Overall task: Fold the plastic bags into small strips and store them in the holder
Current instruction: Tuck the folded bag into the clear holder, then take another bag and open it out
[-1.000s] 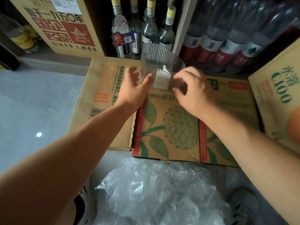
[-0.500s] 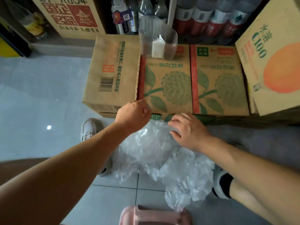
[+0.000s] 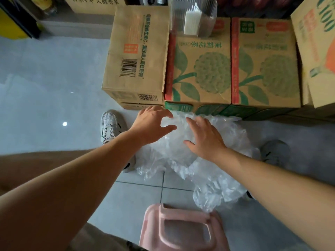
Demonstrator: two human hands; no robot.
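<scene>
A heap of crumpled clear plastic bags lies on the tiled floor in front of the cardboard boxes. My left hand hovers over the heap's upper left edge with fingers spread. My right hand lies on top of the heap, fingers straight and spread. A clear ribbed holder stands on the green-printed box at the top, and a folded white strip stands upright inside it.
A plain brown box sits left of the green-printed boxes, an orange-printed box to the right. My shoes flank the heap. A pink plastic stool is at the bottom centre. Grey floor tiles spread to the left.
Both hands came down from the holder to the bag heap on the floor. In the last half second their fingers spread out over the heap, and the view tilted further down.
</scene>
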